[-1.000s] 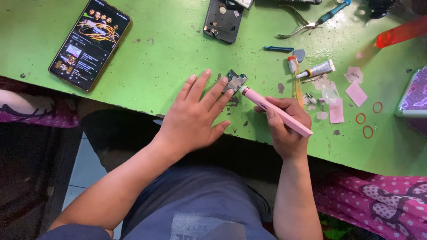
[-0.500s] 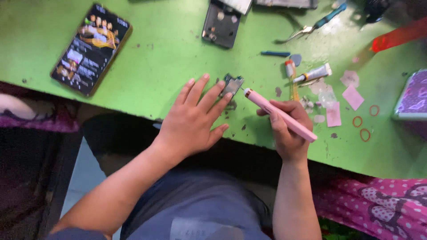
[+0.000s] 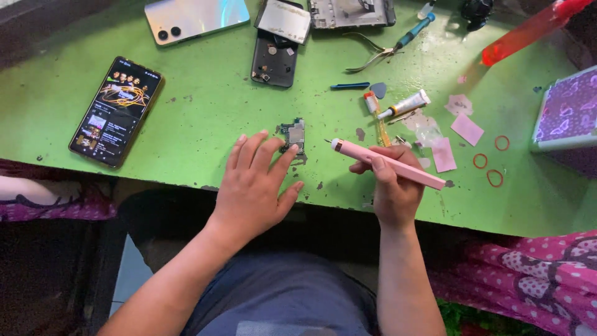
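My left hand (image 3: 257, 184) lies flat on the green table (image 3: 205, 118) near its front edge, fingers spread. Its fingertips touch the near edge of a small grey circuit board (image 3: 294, 135). My right hand (image 3: 390, 184) grips a pink pen-shaped electric screwdriver (image 3: 385, 163). The tool points left, and its thin metal tip hangs a little to the right of the circuit board, apart from it.
A lit phone (image 3: 117, 111) lies at the left. At the back are a silvery phone back (image 3: 194, 17), an opened phone body (image 3: 274, 57), a frame (image 3: 351, 12), pliers (image 3: 379, 50), a glue tube (image 3: 404, 104), pink scraps (image 3: 466, 129), red rings (image 3: 488, 168) and a purple box (image 3: 567, 112).
The camera view has shifted, so more of the back of the table shows. The screwdriver tip has drawn slightly away from the circuit board; my left hand stays on it.
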